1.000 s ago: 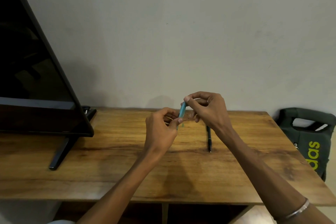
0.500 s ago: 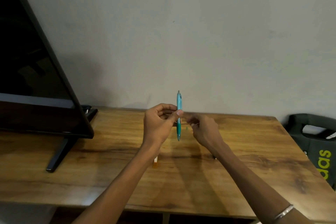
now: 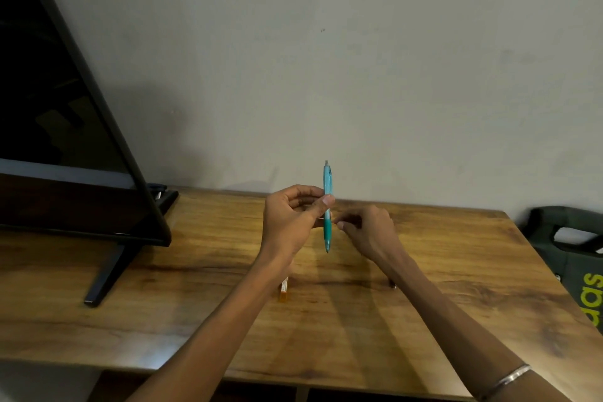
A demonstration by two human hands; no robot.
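A teal click pen [image 3: 327, 206] stands upright above the wooden table [image 3: 473, 277]. My left hand [image 3: 292, 222] pinches it at mid-barrel between thumb and fingers. My right hand [image 3: 367, 232] hovers just right of the pen's lower barrel with its fingers curled. Whether those fingertips touch the pen or hold anything small is not visible. An orange pen [image 3: 284, 293] lies on the table, mostly hidden under my left forearm. Only the end of a black pen [image 3: 391, 284] shows beside my right forearm.
A large dark TV [image 3: 58, 140] stands at the left on a black leg [image 3: 107, 274]. A dark green bag [image 3: 574, 258] sits beyond the table's right edge. A plain wall runs along the back.
One second ago both hands held the tilted pen, the right one at its top. The right hand has dropped beside the lower barrel and the pen now stands upright in the left hand.
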